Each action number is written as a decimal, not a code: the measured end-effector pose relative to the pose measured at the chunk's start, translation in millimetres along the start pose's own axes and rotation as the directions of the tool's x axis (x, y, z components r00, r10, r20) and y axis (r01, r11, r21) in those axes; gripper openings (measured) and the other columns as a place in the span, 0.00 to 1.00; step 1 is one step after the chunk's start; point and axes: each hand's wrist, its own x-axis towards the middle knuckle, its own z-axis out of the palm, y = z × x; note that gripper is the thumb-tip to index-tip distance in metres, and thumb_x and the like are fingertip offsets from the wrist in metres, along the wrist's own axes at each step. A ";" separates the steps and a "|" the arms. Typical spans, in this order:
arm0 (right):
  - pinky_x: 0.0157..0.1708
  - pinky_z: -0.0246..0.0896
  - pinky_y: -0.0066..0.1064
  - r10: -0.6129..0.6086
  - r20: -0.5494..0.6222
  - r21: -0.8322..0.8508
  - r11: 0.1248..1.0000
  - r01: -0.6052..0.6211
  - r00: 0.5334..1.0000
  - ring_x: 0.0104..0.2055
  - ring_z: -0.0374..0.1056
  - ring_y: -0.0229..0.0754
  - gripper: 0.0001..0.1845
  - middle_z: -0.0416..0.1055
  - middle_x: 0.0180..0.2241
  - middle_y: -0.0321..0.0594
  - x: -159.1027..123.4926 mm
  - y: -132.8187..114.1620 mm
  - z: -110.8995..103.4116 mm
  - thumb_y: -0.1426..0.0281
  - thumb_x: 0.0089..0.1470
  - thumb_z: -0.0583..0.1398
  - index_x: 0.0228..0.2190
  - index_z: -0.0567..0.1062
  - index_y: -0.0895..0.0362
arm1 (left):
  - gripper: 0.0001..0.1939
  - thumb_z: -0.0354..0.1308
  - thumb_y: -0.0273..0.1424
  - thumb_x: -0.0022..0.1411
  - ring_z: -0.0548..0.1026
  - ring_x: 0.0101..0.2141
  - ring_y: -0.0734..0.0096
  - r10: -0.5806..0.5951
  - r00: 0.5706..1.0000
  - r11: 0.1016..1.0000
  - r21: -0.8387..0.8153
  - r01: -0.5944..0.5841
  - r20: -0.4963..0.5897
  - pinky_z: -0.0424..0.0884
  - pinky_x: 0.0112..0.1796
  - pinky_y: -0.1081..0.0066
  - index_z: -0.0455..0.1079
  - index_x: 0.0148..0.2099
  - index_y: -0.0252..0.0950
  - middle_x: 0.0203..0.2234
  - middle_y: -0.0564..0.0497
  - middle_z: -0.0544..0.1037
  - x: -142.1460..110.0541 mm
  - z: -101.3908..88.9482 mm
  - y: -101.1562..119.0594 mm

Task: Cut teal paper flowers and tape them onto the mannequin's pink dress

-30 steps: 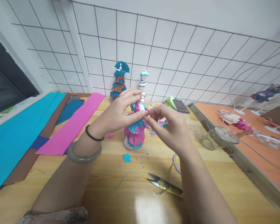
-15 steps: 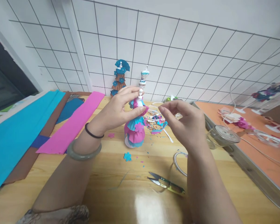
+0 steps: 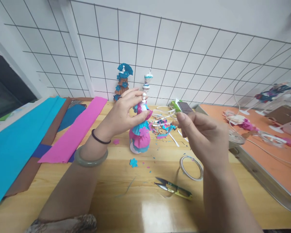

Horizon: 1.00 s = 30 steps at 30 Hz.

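A doll figure (image 3: 140, 140) in a pink and blue crepe-paper skirt, with a white bead-like head, stands upright on the wooden table. My left hand (image 3: 122, 111) is around its upper body, thumb in front and fingers behind the head. To the right of the doll, my right hand (image 3: 206, 139) is raised with thumb and forefinger pinched together; whatever is between the tips is too small to make out. A blue paper flower (image 3: 133, 162) and a small pink flower (image 3: 116, 141) lie near the doll's base.
Thread snips (image 3: 180, 192) and a tape roll (image 3: 194, 179) lie in front. Paper scraps (image 3: 161, 128) are heaped behind. Pink (image 3: 77, 136) and blue crepe strips (image 3: 21, 139) cover the left. A blue-brown figure (image 3: 123, 84) and a white figure (image 3: 148, 77) stand by the tiled wall.
My right hand has moved to the right, away from the doll, its fingers still pinched. The tape roll shows more fully now. My left hand keeps its place on the doll.
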 end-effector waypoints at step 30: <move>0.39 0.66 0.40 0.298 0.426 -0.451 0.888 -0.085 0.854 0.38 0.71 0.48 0.11 0.75 0.37 0.47 -162.6 110.8 -45.4 0.63 0.58 0.55 0.36 0.74 0.56 | 0.25 0.40 0.49 0.65 0.69 0.52 0.63 -0.206 0.976 0.962 -0.197 0.190 -0.064 0.64 0.53 0.62 0.73 0.41 0.39 0.47 0.48 0.74 -3.8 -4.3 -0.1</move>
